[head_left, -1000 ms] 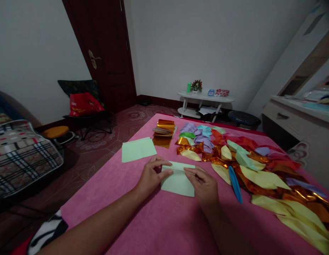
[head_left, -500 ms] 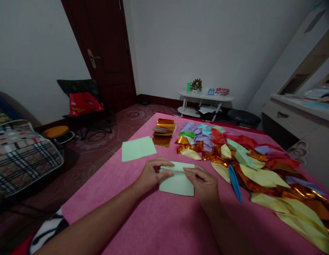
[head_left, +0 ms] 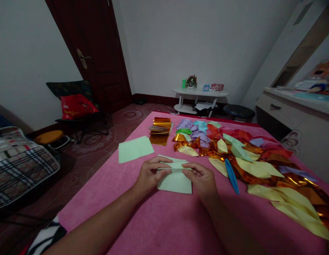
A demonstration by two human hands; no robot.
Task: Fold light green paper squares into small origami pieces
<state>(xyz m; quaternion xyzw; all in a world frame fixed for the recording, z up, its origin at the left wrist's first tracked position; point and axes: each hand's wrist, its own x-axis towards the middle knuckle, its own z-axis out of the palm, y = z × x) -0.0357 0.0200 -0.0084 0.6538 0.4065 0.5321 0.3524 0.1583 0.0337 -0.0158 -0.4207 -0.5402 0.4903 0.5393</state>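
A table spread with a plush pink cloth fills the near middle, its near edge cut off. Behind it on the far left stands a dark red panelled door, its top out of view. On the right, a white drawer cabinet is cut off by the frame, and the clutter on it is hard to make out. A loose spread of folded paper and gold foil pieces covers the table's right side, overlapping so that many are partly hidden. At the far left, a plaid quilted item is also cut off. A red bag on a folding chair bears yellow lettering, too small to read.

Both forearms reach in from the near side, angled towards each other. The left hand and right hand each pinch a pale green sheet between thumb and curled fingers, thumbs facing along a crosswise fold. This sheet is at mid-table, its side edges partly hidden by the hands. Just beyond it to the left lies a stack of pale green sheets; farther off is a smaller gold foil stack. A slim blue folded piece lies right of the right hand.
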